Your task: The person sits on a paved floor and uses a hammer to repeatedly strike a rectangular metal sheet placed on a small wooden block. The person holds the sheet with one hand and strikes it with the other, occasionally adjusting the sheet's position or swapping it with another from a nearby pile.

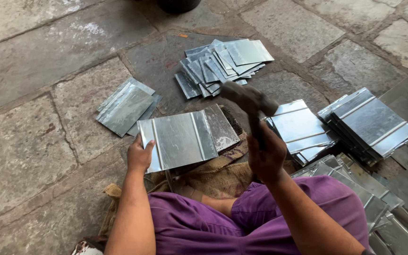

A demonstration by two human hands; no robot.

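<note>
Sheet-metal panel, frame centre, lies flat on burlap sacking. Looks thin, light, stiff w/ raised ribs; edges prob sharp, so grip at the left edge. Left hand pinches that edge. Right hand closed round hammer, raised, blurred. Cut-sheet stacks lie right, upper centre, left.

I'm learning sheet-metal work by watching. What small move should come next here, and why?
Probably bring the hammer down onto the ribbed metal sheet. The right hand holds it raised and blurred above the sheet's right end, while the left hand pins the left edge flat on the sacking.
</note>
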